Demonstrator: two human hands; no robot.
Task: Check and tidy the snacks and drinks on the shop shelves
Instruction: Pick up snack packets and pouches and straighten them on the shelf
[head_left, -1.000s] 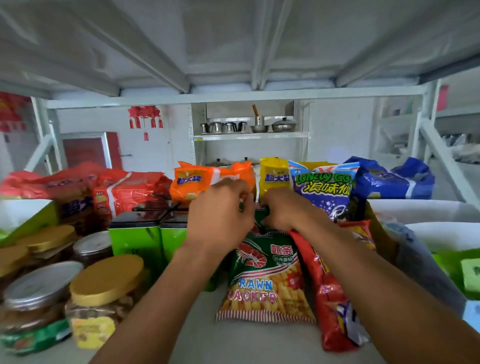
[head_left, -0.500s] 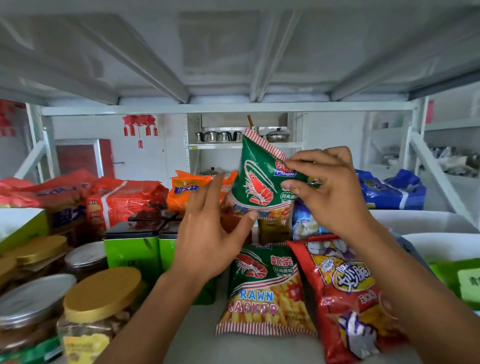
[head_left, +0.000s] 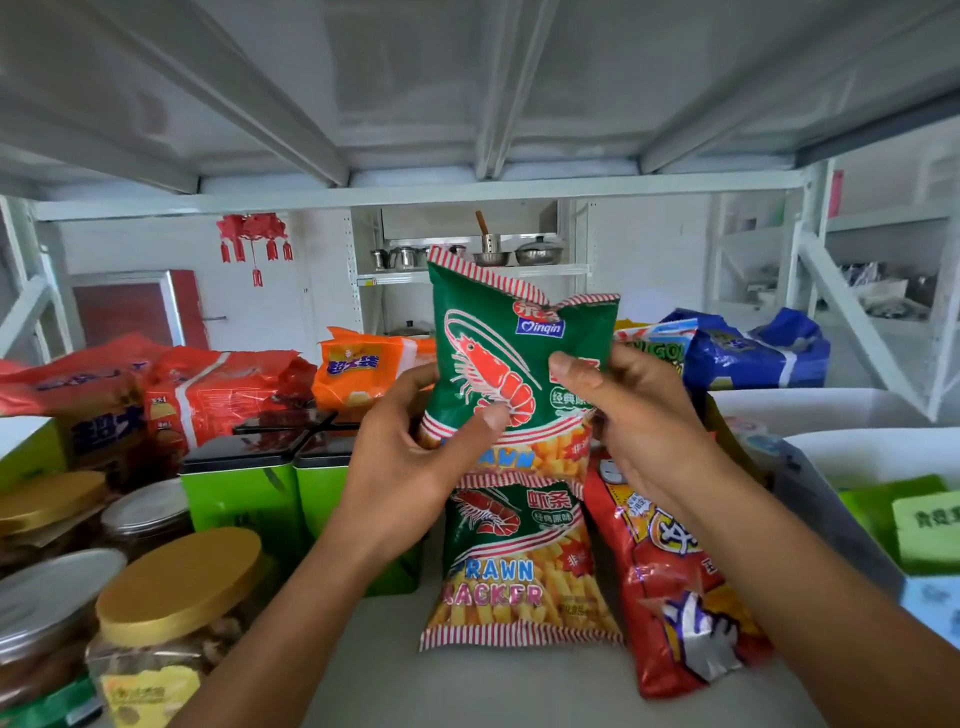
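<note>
Our left hand (head_left: 415, 462) and right hand (head_left: 639, 421) pinch the prawn cracker bag (head_left: 519, 364) mid-frame; light, crinkly, likely fragile, best held by its edges.

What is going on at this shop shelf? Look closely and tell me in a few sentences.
A person holds a green prawn cracker bag upright above the shelf. The left grip pinches its lower left edge, thumb on the front; the right grip holds its right side. A second prawn cracker bag lies flat on the shelf just below, a red snack bag beside it on the right. To the left stand jars and green tins.
</note>
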